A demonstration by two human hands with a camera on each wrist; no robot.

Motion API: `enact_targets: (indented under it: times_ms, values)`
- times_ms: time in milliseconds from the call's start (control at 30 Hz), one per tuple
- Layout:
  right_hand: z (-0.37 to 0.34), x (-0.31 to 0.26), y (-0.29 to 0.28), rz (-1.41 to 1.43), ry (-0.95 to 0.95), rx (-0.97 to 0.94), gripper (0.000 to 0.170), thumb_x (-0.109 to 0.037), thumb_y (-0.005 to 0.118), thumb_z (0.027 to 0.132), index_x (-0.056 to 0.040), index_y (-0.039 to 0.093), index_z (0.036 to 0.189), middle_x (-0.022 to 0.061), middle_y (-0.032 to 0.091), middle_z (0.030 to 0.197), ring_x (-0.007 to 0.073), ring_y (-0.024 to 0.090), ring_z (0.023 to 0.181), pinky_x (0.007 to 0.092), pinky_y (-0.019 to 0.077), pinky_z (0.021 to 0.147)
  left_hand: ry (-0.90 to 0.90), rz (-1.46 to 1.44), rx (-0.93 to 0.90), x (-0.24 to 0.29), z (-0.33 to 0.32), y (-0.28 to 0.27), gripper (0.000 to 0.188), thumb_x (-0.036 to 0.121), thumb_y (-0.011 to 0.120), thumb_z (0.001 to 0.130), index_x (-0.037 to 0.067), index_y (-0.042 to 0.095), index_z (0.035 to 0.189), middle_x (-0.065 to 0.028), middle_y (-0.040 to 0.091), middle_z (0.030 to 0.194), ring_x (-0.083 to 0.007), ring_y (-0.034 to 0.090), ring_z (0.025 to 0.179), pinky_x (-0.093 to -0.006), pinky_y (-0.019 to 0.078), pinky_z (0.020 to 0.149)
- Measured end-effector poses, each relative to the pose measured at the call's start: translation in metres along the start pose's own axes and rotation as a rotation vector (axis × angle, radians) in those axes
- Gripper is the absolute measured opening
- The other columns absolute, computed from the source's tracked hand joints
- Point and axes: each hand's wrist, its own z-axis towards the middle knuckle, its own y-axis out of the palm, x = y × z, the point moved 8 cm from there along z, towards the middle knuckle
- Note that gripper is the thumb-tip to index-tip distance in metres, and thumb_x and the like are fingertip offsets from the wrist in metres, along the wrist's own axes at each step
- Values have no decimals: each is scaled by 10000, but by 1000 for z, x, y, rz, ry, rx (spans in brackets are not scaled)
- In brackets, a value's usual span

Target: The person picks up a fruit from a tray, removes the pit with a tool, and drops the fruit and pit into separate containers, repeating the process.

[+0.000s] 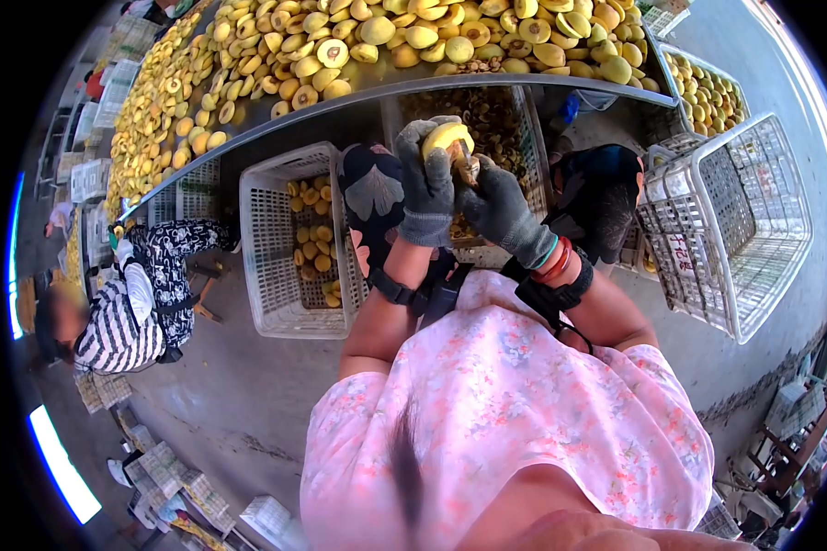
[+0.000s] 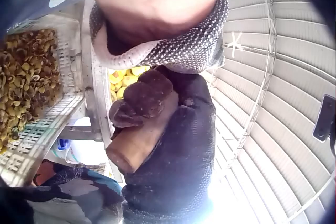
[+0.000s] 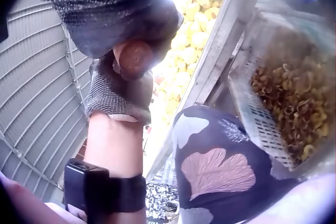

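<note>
In the head view my gloved left hand (image 1: 423, 188) holds a yellow peach (image 1: 446, 138) up in its fingers, above my lap and close to the table edge. My gloved right hand (image 1: 505, 207) meets it from the other side and grips a tool by its wooden handle (image 2: 128, 150). Its rounded butt end sticks out of the right fist in both wrist views. The tool's working end is hidden where it meets the fruit. Both gloves are dark grey with knitted cuffs.
A metal-edged table (image 1: 358, 99) heaped with halved peaches spans the front. Below it, a crate (image 1: 535, 151) holds brown-yellow scraps. Another white crate (image 1: 271, 248) with peach halves stands left; an upright, tilted crate (image 1: 708, 248) is right. A person in stripes (image 1: 124, 321) sits at left.
</note>
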Motion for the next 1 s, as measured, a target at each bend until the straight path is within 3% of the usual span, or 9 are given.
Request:
enact_targets:
  times_ms: [33,133,233,333,433,533,733,833,1000]
  values:
    - [-1,-1,0,44,-17,16,275,-28,561,822,1,527,1093,136,624,851,202,598,754,341,474,676,18,9,20,3,0,-1,457,464,403,964,19,454,1056,-151,592,1054,-227,569,935,-363,451,859]
    - [-2,2,3,-14,-29,-13,284,-36,572,821,4,527,1098,147,623,859,230,605,766,349,472,689,61,49,-12,4,-2,-2,435,438,405,970,17,447,1072,-154,587,1066,-234,568,946,-369,447,875]
    - [2,5,3,90,-34,61,256,-126,665,760,20,564,946,253,589,823,424,586,796,398,471,644,119,95,-53,9,0,-1,393,395,410,976,18,446,1084,-162,582,1075,-244,567,950,-373,443,878]
    - [2,0,5,-104,-9,-69,254,-119,659,769,20,553,955,268,583,841,428,580,824,396,469,649,104,147,-76,6,-1,-3,368,364,418,976,18,451,1098,-165,578,1057,-255,566,954,-375,443,878]
    - [0,0,6,-80,-35,-74,232,-127,645,804,14,559,967,197,630,817,377,616,739,389,475,636,56,108,-94,5,-1,-1,381,371,409,977,13,464,1096,-159,575,1033,-246,568,948,-370,445,872]
    - [-4,13,17,357,160,-191,267,-144,616,866,-18,554,1093,3,607,894,101,556,781,278,470,683,-4,99,-134,-2,2,-2,419,407,405,974,9,478,1083,-149,573,1014,-237,580,933,-359,456,854]
    - [-15,1,20,524,525,-577,213,-178,606,892,-18,591,1032,-27,578,820,48,514,753,222,443,649,24,42,-248,-12,0,0,422,425,448,956,19,456,1070,-162,599,990,-254,606,887,-364,482,819]
    - [-9,-9,21,644,388,-543,177,-186,618,888,-40,601,988,-35,553,755,48,516,660,220,437,572,-86,-171,-221,-19,-2,1,459,464,437,951,18,456,1059,-161,616,956,-245,614,871,-351,490,804]
    - [-9,9,29,673,446,-578,199,-195,617,893,-38,606,1014,-37,566,758,45,495,655,227,430,575,-156,-175,-180,-24,0,-4,513,529,415,938,33,457,1065,-158,621,960,-238,620,871,-331,496,792]
